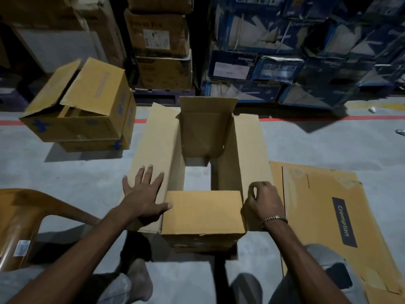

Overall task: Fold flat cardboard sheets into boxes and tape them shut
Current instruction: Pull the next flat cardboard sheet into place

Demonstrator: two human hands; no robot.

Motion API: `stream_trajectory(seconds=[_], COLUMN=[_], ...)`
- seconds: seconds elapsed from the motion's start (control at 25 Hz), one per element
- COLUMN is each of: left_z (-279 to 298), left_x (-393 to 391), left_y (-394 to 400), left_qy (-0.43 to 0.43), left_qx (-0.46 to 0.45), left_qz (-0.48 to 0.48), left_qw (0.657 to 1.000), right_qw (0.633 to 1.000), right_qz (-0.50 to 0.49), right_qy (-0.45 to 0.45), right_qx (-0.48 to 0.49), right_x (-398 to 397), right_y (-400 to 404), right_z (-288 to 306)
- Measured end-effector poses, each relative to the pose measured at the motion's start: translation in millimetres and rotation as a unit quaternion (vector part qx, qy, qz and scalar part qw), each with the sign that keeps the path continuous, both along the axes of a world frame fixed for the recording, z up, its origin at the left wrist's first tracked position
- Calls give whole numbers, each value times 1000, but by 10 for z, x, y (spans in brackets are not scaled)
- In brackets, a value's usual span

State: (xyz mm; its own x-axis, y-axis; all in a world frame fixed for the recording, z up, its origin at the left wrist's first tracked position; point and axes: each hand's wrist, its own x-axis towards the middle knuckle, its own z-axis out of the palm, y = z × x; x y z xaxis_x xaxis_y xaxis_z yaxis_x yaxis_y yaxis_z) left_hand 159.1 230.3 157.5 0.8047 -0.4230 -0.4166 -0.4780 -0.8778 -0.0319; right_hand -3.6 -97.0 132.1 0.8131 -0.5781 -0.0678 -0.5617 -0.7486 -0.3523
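A brown cardboard box point(228, 163) stands open on the floor in front of me, and the grey floor shows through its middle. Its near flap point(203, 213) is folded inward and lies flat. The far flap point(208, 108) stands upright. My left hand point(143, 194) lies flat, fingers spread, on the left long flap point(155, 141), thumb touching the near flap. My right hand point(264, 201) curls its fingers over the near end of the right long flap point(252, 141). A flat cardboard sheet point(324, 220) printed "Crompton" lies on the floor at the right.
Two stacked folded boxes point(87, 110), top flaps partly open, stand at the left. A brown plastic chair point(24, 220) is at my lower left. Stacks of brown cartons point(162, 40) and blue Crompton cartons point(306, 51) line the back. A red floor line point(328, 118) runs across.
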Motion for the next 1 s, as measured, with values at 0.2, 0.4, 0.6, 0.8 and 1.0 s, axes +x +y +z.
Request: stream_trajectory(seconds=[0.2,0.4,0.6,0.8,1.0], left_z=[-77,-40,66,247,492], left_x=[15,62,162,140,-100], left_y=[-97,-200,-258,-357,-629], left_qy=[-99,-113,-109,-144,-208], left_qx=[-9,2,47,77,31], left_qz=[78,104,113,78,-21], left_qw=[992,988,987,983,978], right_qw=[998,991,983,998,956], right_qz=[45,32,-35,28,141], right_qy=[-39,-40,-96,-24,166], right_qx=[-30,126,150,-54,-194], right_x=[594,1868,2902,2817,2366], right_y=[91,-222,-684,-658,-529], right_z=[-64,156,479,284,-168])
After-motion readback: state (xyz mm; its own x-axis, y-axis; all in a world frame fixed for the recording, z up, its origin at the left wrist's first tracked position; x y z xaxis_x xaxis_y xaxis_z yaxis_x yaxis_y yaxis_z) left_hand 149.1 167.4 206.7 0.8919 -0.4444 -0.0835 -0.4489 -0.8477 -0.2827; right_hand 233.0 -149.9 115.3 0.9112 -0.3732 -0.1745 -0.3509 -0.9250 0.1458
